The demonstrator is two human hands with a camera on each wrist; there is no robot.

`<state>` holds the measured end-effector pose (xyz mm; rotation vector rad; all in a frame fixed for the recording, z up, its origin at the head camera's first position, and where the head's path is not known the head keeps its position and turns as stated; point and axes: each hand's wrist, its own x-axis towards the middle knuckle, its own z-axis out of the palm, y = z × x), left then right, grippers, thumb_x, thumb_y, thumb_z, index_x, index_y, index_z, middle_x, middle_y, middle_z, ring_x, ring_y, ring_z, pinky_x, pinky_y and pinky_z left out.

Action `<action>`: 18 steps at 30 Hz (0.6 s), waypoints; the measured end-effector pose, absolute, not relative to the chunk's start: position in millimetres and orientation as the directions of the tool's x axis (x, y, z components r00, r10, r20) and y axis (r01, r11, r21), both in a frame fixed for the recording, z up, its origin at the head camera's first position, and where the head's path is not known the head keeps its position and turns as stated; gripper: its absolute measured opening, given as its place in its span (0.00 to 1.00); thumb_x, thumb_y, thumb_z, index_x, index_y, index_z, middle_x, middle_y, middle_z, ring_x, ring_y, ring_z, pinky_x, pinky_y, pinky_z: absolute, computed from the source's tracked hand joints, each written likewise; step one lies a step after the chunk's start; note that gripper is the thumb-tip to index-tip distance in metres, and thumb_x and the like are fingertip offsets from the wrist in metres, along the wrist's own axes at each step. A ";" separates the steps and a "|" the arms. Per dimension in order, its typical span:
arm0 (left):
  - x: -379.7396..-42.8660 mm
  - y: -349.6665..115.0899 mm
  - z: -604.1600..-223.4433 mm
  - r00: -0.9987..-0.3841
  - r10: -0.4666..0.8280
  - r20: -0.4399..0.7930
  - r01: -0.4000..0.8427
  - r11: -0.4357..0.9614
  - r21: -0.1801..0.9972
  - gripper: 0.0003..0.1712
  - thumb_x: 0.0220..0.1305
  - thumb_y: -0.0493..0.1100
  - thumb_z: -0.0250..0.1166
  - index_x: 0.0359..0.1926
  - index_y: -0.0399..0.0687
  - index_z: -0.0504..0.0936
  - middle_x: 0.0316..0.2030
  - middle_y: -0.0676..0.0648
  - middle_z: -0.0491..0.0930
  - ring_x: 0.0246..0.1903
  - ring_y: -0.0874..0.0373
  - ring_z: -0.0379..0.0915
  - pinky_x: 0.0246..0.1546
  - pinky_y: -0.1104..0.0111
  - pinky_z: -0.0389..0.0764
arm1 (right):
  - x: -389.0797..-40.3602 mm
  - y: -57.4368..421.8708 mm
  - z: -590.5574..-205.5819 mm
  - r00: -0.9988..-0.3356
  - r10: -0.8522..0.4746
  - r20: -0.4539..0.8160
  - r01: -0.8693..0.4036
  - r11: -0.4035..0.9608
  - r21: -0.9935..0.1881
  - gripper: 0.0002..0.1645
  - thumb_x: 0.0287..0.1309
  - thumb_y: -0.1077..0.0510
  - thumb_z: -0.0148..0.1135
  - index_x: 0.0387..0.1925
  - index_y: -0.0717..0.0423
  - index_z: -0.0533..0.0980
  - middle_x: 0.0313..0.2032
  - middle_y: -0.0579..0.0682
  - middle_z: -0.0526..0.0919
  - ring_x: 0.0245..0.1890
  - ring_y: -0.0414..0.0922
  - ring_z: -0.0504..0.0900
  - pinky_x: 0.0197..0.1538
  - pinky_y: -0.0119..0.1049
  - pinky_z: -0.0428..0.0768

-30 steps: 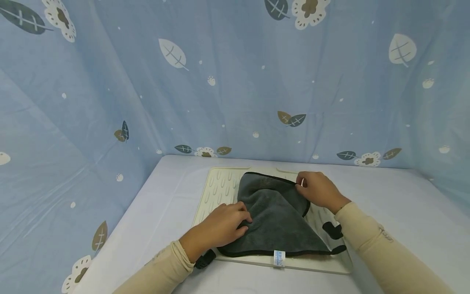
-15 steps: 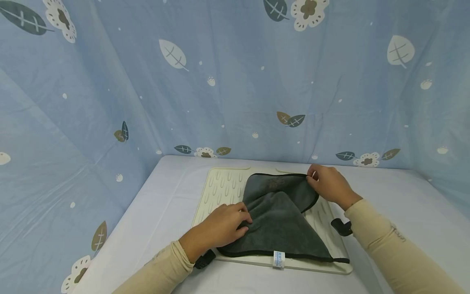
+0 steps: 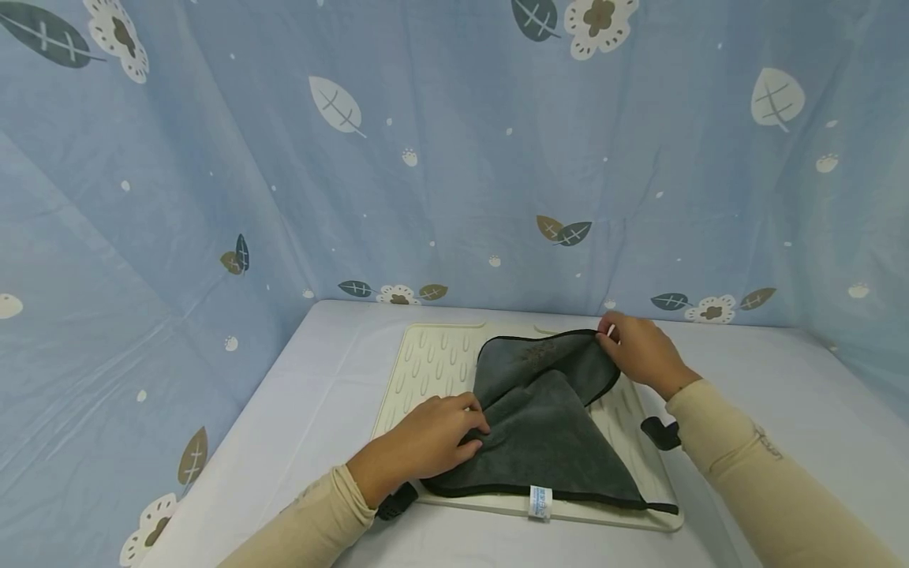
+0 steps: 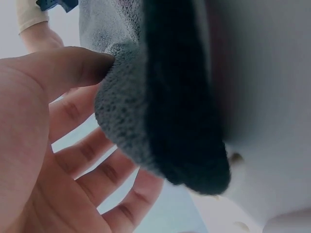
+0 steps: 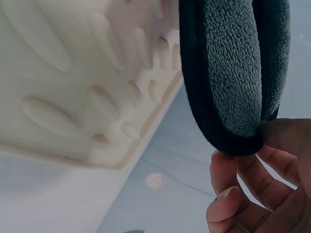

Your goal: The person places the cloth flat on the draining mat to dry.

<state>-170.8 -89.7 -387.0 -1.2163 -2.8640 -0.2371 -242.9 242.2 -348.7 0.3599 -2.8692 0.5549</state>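
Observation:
A dark grey towel (image 3: 547, 442) with black edging lies partly folded over a cream mat (image 3: 426, 355) with raised oval bumps. My left hand (image 3: 433, 438) pinches the towel's left side; in the left wrist view the thumb (image 4: 82, 65) presses the fabric against the fingers. At the far right corner my right hand (image 3: 642, 351) pinches the black edge and holds that corner raised. The right wrist view shows the corner of the towel (image 5: 233, 73) between thumb and fingers, above the mat. A white label (image 3: 540, 502) hangs from the near edge.
The mat lies on a white-covered table (image 3: 327, 394). A blue curtain (image 3: 454, 158) with leaf and flower prints stands behind and to the sides. Black straps (image 3: 662, 434) sit at both wrists.
My right hand has moved right and slightly away, drawing the towel's far corner with it. The near right corner has flattened out along the mat. My left hand stays in place.

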 end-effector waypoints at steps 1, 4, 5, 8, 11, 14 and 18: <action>-170.9 -89.7 -387.1 -0.695 0.715 0.079 0.718 0.683 0.132 0.12 0.69 0.49 0.65 0.51 0.58 0.86 0.52 0.54 0.78 0.45 0.61 0.80 0.50 0.61 0.80 | -243.1 241.7 -349.8 -0.953 -0.198 0.231 -0.270 0.900 -0.343 0.07 0.69 0.60 0.58 0.40 0.61 0.78 0.28 0.56 0.83 0.20 0.43 0.74 0.24 0.37 0.71; -171.7 -89.7 -387.2 -0.694 0.716 0.078 0.719 0.682 0.133 0.12 0.69 0.49 0.65 0.51 0.58 0.86 0.52 0.54 0.78 0.44 0.61 0.80 0.49 0.62 0.80 | -243.0 240.0 -354.2 -0.959 -0.198 0.201 -0.258 0.903 -0.342 0.07 0.69 0.59 0.57 0.40 0.60 0.77 0.26 0.53 0.81 0.20 0.43 0.74 0.24 0.37 0.70; -171.9 -89.8 -387.2 -0.692 0.717 0.080 0.720 0.680 0.134 0.12 0.68 0.49 0.66 0.50 0.58 0.86 0.52 0.54 0.78 0.44 0.61 0.80 0.49 0.62 0.80 | -243.0 239.5 -356.1 -0.962 -0.201 0.186 -0.255 0.905 -0.342 0.07 0.69 0.59 0.57 0.41 0.60 0.77 0.25 0.52 0.81 0.20 0.43 0.74 0.24 0.37 0.70; -172.0 -90.1 -387.4 -0.691 0.718 0.079 0.721 0.679 0.139 0.12 0.68 0.49 0.66 0.50 0.57 0.86 0.51 0.54 0.78 0.44 0.61 0.80 0.49 0.62 0.80 | -242.5 238.5 -361.4 -0.964 -0.217 0.156 -0.258 0.905 -0.338 0.07 0.70 0.59 0.57 0.41 0.61 0.77 0.23 0.51 0.80 0.19 0.42 0.73 0.24 0.37 0.70; -171.7 -90.3 -387.5 -0.692 0.718 0.079 0.720 0.679 0.142 0.12 0.68 0.49 0.66 0.50 0.57 0.86 0.51 0.54 0.78 0.44 0.61 0.80 0.49 0.63 0.80 | -242.5 239.7 -366.7 -0.965 -0.231 0.122 -0.259 0.900 -0.351 0.09 0.70 0.58 0.57 0.43 0.61 0.77 0.24 0.50 0.81 0.19 0.42 0.73 0.25 0.37 0.70; -172.0 -90.3 -387.9 -0.694 0.716 0.076 0.718 0.681 0.142 0.12 0.68 0.49 0.66 0.51 0.58 0.86 0.51 0.55 0.78 0.44 0.62 0.80 0.48 0.63 0.80 | -241.7 243.2 -370.0 -0.964 -0.253 0.080 -0.265 0.892 -0.366 0.12 0.69 0.57 0.58 0.46 0.62 0.77 0.26 0.51 0.83 0.21 0.41 0.75 0.26 0.37 0.72; -172.4 -90.4 -387.8 -0.699 0.712 0.069 0.713 0.686 0.144 0.12 0.69 0.50 0.65 0.51 0.58 0.86 0.52 0.55 0.78 0.44 0.62 0.80 0.49 0.63 0.80 | -239.6 250.7 -373.7 -0.961 -0.277 0.018 -0.263 0.885 -0.385 0.18 0.69 0.57 0.58 0.53 0.65 0.75 0.31 0.54 0.85 0.25 0.41 0.79 0.30 0.38 0.76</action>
